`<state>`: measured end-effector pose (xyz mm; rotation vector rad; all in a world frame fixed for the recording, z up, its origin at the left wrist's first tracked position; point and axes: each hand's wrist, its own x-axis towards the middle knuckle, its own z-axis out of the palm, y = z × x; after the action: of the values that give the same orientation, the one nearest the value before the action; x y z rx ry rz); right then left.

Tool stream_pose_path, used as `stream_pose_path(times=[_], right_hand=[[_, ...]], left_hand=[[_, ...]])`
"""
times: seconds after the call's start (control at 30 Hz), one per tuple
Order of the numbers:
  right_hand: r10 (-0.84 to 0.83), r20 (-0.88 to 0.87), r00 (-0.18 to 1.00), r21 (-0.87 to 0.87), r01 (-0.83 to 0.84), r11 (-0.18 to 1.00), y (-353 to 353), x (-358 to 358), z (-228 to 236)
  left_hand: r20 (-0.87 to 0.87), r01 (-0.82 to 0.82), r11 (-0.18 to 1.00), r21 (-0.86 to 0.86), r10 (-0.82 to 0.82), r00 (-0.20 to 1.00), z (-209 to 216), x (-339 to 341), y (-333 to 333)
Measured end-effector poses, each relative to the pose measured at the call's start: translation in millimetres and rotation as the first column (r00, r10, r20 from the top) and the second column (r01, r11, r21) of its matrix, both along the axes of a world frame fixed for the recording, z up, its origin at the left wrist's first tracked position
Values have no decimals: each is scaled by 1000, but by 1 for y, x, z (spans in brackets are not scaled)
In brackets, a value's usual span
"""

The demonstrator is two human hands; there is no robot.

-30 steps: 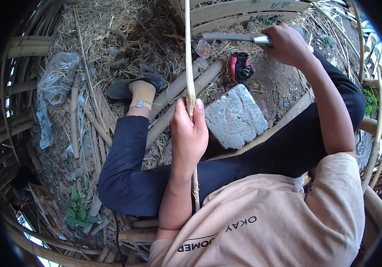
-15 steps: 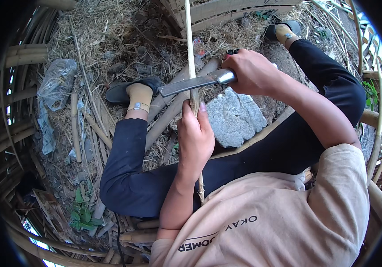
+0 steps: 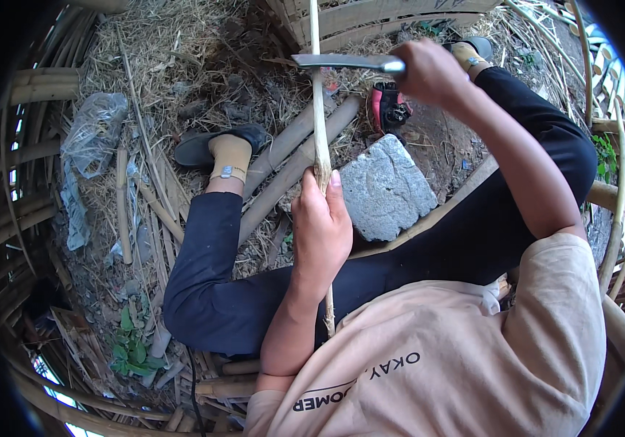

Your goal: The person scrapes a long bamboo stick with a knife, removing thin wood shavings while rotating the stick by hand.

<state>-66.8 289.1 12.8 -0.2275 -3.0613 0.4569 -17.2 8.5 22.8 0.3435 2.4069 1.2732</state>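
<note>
My left hand (image 3: 321, 229) is closed round a long pale wooden stick (image 3: 318, 120), which runs from near my lap up past the top of the view. Around the grip the stick looks darker and knobbly; above it the surface is pale and smooth. My right hand (image 3: 436, 76) grips the handle of a large knife (image 3: 349, 63). Its blade lies crosswise over the stick, well above my left hand, and its squared tip sticks out on the left side. Most of the handle is hidden by my fingers.
A rough grey stone block (image 3: 385, 189) lies between my legs. Beyond it are a red and black object (image 3: 387, 109) and bamboo poles (image 3: 283, 156). A clear plastic bag (image 3: 95, 135) lies left on straw-strewn ground. A wooden slatted panel (image 3: 392, 16) stands ahead; bamboo railings (image 3: 43, 87) surround me.
My right hand and the knife have moved away from me along the stick, uncovering the red and black object. My left hand keeps its hold in nearly the same place.
</note>
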Motion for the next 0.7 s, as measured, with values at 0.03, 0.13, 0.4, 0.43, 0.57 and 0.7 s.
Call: stream_pose_path(times=[0.03, 0.13, 0.4, 0.43, 0.57, 0.7], right_hand=[[54, -38, 998, 71, -51, 996, 6, -5, 7], [58, 6, 998, -3, -58, 998, -2, 0, 17], [236, -4, 972, -138, -234, 962, -50, 20, -1], [232, -3, 973, -113, -231, 966, -47, 19, 1], [166, 67, 984, -45, -163, 986, -42, 9, 10], [124, 42, 991, 23, -125, 992, -31, 3, 6]], left_hand=[[-11, -4, 1000, -5, 4, 1000, -1, 0, 0], [-79, -10, 1000, -9, 9, 997, -1, 0, 2], [-63, -30, 999, 18, 31, 998, -3, 1, 3], [-94, -28, 1000, 7, 29, 995, -3, 2, 4], [-85, 9, 998, -59, -14, 996, -2, 0, 1], [-73, 2, 994, -108, -10, 997, 0, 1, 3]])
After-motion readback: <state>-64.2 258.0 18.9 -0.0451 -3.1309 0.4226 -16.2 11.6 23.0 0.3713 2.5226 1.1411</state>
